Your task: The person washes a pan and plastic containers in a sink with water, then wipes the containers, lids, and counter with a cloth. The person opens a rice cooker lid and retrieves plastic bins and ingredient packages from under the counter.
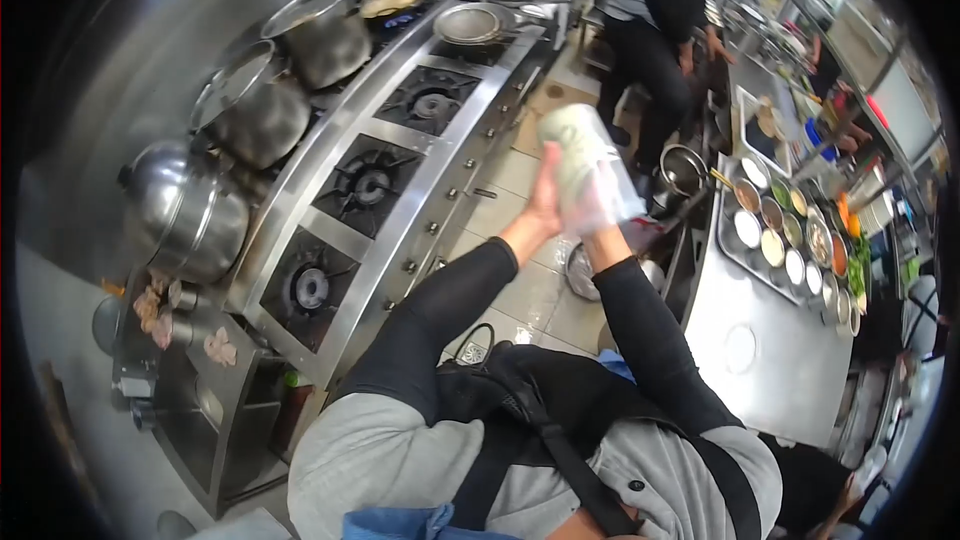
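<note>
Both my hands hold up a pale, roughly cylindrical plastic container (588, 165) over the aisle between the stove and the counter. It is blurred, with whitish-green contents and faint dark marks near its upper end. On its left side my left hand (545, 197) is closed against it, the thumb pointing up along the wall. My right hand (602, 234) is at its lower end, with the fingers mostly hidden behind the container.
To the left runs a steel gas stove (370, 180) with large pots (255, 115) behind the burners. A steel counter (735, 315) at right carries a tray of several small bowls (772, 248). Ahead, a person in dark trousers (645, 70) stands in the aisle. Raw meat pieces (220, 347) lie at lower left.
</note>
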`<state>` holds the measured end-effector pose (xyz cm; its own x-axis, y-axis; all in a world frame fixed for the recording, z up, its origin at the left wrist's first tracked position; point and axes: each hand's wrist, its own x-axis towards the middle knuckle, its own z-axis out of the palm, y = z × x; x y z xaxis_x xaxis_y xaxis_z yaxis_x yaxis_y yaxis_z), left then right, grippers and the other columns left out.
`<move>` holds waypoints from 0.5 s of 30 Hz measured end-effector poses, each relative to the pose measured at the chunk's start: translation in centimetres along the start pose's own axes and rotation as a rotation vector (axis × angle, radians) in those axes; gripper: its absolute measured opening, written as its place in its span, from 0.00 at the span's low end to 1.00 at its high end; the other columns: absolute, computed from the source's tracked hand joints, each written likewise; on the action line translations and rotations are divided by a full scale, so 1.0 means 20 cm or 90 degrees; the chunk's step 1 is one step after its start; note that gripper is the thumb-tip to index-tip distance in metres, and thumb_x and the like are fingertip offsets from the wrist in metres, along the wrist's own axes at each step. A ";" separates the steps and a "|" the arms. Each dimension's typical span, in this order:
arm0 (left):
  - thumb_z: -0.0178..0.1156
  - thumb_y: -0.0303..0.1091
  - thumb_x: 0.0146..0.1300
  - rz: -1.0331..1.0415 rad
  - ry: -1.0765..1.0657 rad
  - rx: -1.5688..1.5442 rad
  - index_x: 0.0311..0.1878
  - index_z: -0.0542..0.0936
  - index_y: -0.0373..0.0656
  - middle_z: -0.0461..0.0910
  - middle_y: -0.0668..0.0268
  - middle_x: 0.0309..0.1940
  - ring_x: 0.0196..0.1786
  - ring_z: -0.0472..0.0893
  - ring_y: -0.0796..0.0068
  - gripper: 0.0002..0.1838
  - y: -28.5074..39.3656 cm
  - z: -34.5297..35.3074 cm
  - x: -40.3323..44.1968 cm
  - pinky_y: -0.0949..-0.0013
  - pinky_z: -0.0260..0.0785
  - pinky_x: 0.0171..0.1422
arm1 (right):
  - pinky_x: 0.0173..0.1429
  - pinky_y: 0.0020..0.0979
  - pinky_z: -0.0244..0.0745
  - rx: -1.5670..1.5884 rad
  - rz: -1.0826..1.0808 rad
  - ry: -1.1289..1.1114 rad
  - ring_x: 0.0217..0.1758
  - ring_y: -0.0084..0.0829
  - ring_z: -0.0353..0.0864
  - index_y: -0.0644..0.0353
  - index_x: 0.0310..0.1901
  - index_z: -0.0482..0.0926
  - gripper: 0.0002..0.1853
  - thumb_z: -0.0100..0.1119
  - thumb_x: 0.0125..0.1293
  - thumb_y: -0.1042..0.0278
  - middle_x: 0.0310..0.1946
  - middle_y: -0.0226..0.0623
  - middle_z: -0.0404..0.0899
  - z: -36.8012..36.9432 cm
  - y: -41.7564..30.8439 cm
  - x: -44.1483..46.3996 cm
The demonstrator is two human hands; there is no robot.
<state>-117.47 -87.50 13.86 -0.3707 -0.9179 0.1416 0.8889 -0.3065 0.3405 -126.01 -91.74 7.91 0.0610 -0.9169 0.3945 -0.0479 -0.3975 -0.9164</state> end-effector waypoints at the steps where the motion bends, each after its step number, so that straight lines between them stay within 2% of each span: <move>1: 0.59 0.64 0.64 0.032 0.024 0.016 0.65 0.70 0.45 0.77 0.63 0.57 0.59 0.78 0.66 0.37 0.02 0.07 -0.04 0.58 0.71 0.65 | 0.60 0.37 0.75 0.134 0.064 -0.002 0.58 0.39 0.78 0.62 0.67 0.68 0.24 0.47 0.76 0.58 0.62 0.42 0.74 0.00 -0.03 0.02; 2: 0.58 0.64 0.65 0.065 0.051 0.036 0.64 0.70 0.45 0.78 0.64 0.53 0.56 0.78 0.67 0.36 0.04 0.11 -0.09 0.60 0.73 0.62 | 0.60 0.37 0.76 0.297 0.151 -0.002 0.57 0.39 0.78 0.62 0.67 0.68 0.23 0.47 0.76 0.59 0.62 0.42 0.74 -0.02 -0.08 0.03; 3: 0.58 0.65 0.65 0.079 0.146 0.177 0.65 0.69 0.45 0.77 0.64 0.54 0.57 0.78 0.66 0.37 0.07 0.02 -0.08 0.60 0.72 0.62 | 0.59 0.37 0.76 0.437 0.223 -0.002 0.56 0.39 0.79 0.63 0.66 0.69 0.23 0.47 0.76 0.59 0.61 0.42 0.74 -0.06 -0.12 0.05; 5: 0.56 0.66 0.65 0.105 0.335 0.455 0.68 0.65 0.45 0.76 0.63 0.57 0.59 0.77 0.65 0.39 0.08 -0.25 -0.05 0.60 0.72 0.63 | 0.57 0.36 0.78 0.471 0.228 -0.004 0.55 0.39 0.80 0.63 0.65 0.69 0.23 0.47 0.76 0.59 0.61 0.42 0.74 -0.09 -0.11 0.07; 8: 0.53 0.67 0.66 0.193 0.172 0.389 0.70 0.62 0.44 0.75 0.64 0.58 0.59 0.77 0.64 0.41 -0.02 0.06 -0.01 0.60 0.70 0.65 | 0.59 0.36 0.77 -0.170 -0.167 0.058 0.56 0.36 0.79 0.63 0.63 0.71 0.21 0.47 0.76 0.59 0.61 0.42 0.74 0.02 0.16 0.02; 9: 0.54 0.66 0.66 0.214 0.210 0.489 0.70 0.62 0.43 0.75 0.64 0.57 0.59 0.77 0.65 0.41 -0.03 0.13 -0.02 0.60 0.68 0.66 | 0.59 0.35 0.76 -0.388 -0.287 0.064 0.57 0.35 0.78 0.64 0.63 0.71 0.21 0.47 0.76 0.59 0.61 0.42 0.73 0.04 0.22 -0.04; 10: 0.54 0.66 0.66 0.145 0.153 0.339 0.70 0.62 0.43 0.75 0.63 0.58 0.60 0.77 0.64 0.41 -0.02 0.09 -0.02 0.60 0.67 0.67 | 0.59 0.35 0.76 -0.074 -0.153 0.039 0.58 0.35 0.78 0.63 0.63 0.70 0.21 0.47 0.76 0.59 0.61 0.42 0.73 0.04 0.14 -0.04; 12: 0.55 0.65 0.66 0.007 0.041 0.044 0.71 0.61 0.42 0.75 0.61 0.59 0.61 0.76 0.62 0.42 0.04 -0.07 -0.06 0.60 0.65 0.69 | 0.60 0.34 0.75 0.553 0.136 -0.008 0.59 0.34 0.76 0.62 0.65 0.69 0.21 0.47 0.77 0.59 0.62 0.41 0.73 0.00 -0.24 -0.05; 13: 0.53 0.68 0.65 -0.047 0.051 0.073 0.74 0.58 0.42 0.72 0.57 0.64 0.66 0.73 0.57 0.46 0.04 -0.12 -0.09 0.59 0.63 0.71 | 0.60 0.34 0.75 0.867 0.283 -0.024 0.60 0.33 0.76 0.61 0.65 0.68 0.22 0.46 0.77 0.59 0.62 0.40 0.73 -0.01 -0.33 -0.06; 15: 0.54 0.69 0.64 0.024 0.269 0.331 0.74 0.57 0.42 0.70 0.56 0.65 0.68 0.71 0.56 0.47 0.07 -0.16 -0.11 0.57 0.62 0.72 | 0.61 0.34 0.74 0.455 0.097 -0.073 0.61 0.34 0.75 0.59 0.68 0.65 0.23 0.46 0.77 0.59 0.62 0.40 0.73 -0.05 0.00 -0.03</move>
<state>-114.48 -86.72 11.07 -0.1105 -0.9779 -0.1774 0.6143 -0.2075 0.7613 -127.08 -91.27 7.81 0.2117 -0.9346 0.2858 0.5949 -0.1088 -0.7964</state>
